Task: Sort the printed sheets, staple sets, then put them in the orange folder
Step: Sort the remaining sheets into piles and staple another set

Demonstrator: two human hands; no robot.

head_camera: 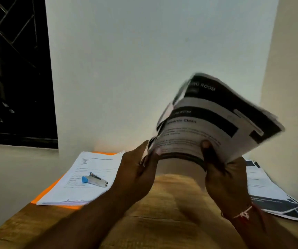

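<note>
I hold a bundle of printed sheets with black header bands up in the air above the wooden table. My left hand grips its lower left edge and my right hand grips its lower right edge, thumb on the front page. The bundle tilts to the right and is blurred. At the left, a pile of white printed sheets lies on the orange folder. A stapler with a blue end rests on top of that pile.
More sheets with dark bands are fanned out at the table's right edge. A pale wall stands close behind the table. A dark window fills the upper left. The table's left edge drops off next to the folder.
</note>
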